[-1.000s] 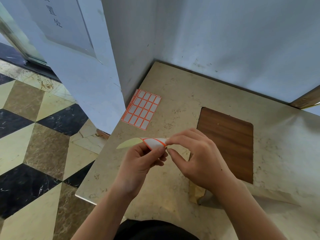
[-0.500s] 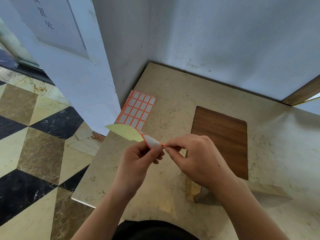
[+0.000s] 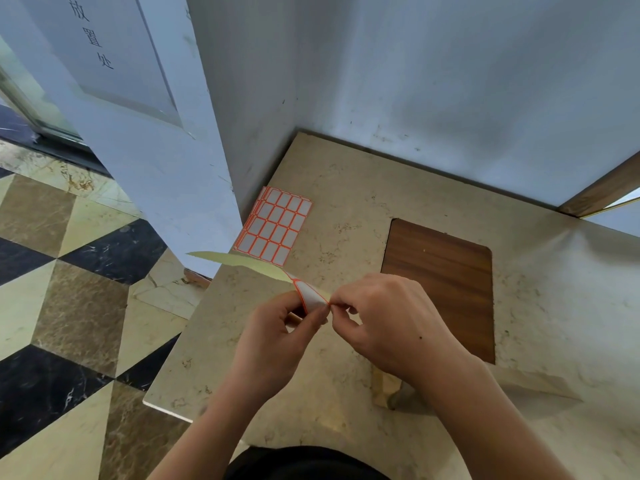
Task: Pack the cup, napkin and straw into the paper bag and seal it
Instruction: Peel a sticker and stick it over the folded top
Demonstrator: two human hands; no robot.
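1. At the centre of the frame the left hand (image 3: 277, 337) has its grip clenched around a curled label sheet (image 3: 310, 295), thumb on the white, orange-edged labels and fingers behind the yellow backing.
2. The right hand (image 3: 391, 327) pinches thumb and forefinger at the sheet's right-hand corner, touching the left thumb tip; judging by the pose, it is picking at a label edge to peel one off.
3. The sheet's long axis runs from that pinch up and to the left, its free yellow tail ending over the left edge of the desk (image 3: 346, 188).
4. The paper bag (image 3: 519, 386) lies flat at lower right, partly hidden under the right forearm, its long axis running left to right. It sits below and right of the pinch, so the right hand is nearer.
5. Cup, napkin and straw are not visible; whether they are inside the bag cannot be told.
6. A spare label sheet (image 3: 275, 225) lies at the desk's upper left, against the wall.
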